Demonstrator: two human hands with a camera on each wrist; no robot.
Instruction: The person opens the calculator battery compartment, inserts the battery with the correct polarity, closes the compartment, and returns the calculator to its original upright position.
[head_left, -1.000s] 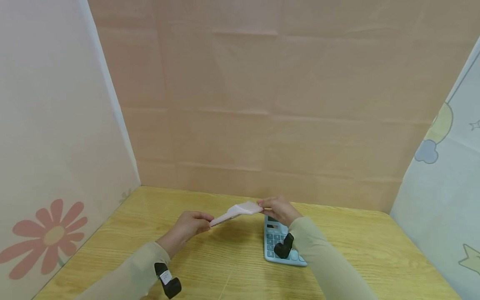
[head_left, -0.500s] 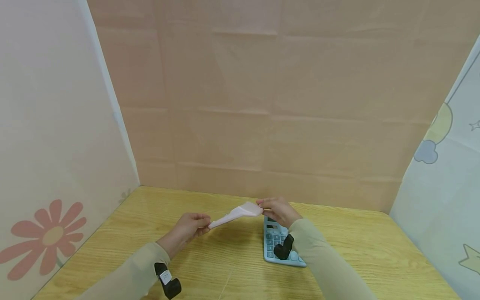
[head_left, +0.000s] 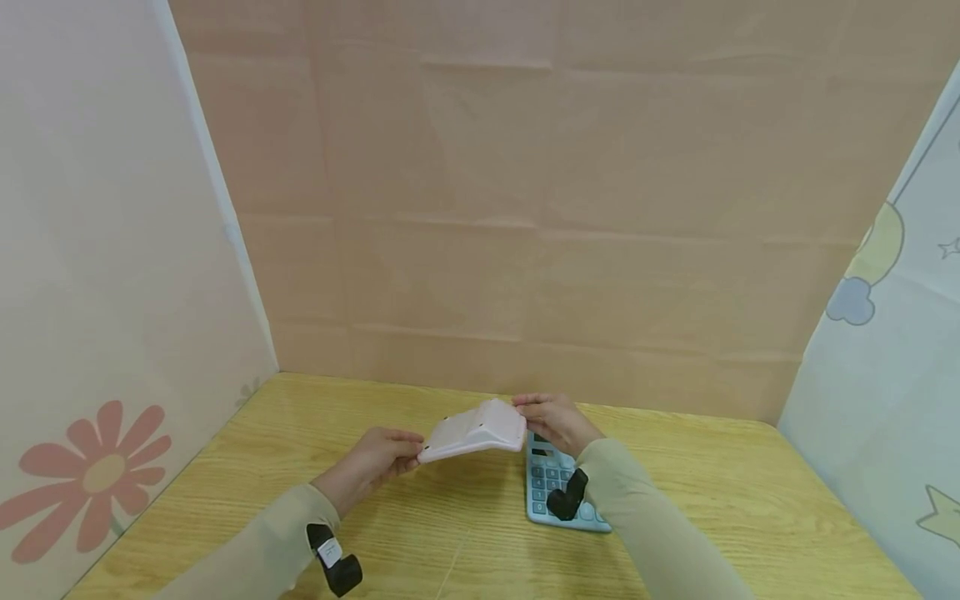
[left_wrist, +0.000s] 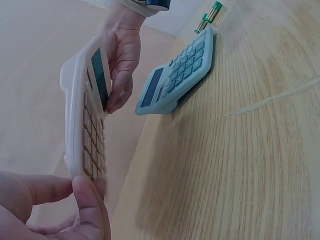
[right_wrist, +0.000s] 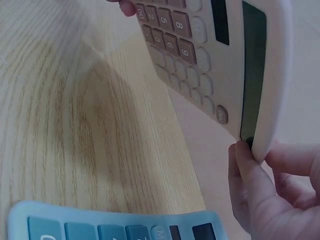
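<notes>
Head view: with left hand (head_left: 375,458) and right hand (head_left: 557,420) I pinch opposite ends of the pale pink calculator (head_left: 472,432), face-down above the desk (head_left: 750,492); I judge this a turning-over step, the next move calling for matched wrist rotation.

on the pink calculator (right_wrist: 220,55), brown keys (right_wrist: 170,44) read 2, 5 and 8 in one row, 3, 6 and 9 in the next. on the blue calculator (right_wrist: 112,220) to its right, one key reads 0, another m. the white label (head_left: 330,552) on the near left black strap (head_left: 317,536) is too small to read.
</notes>
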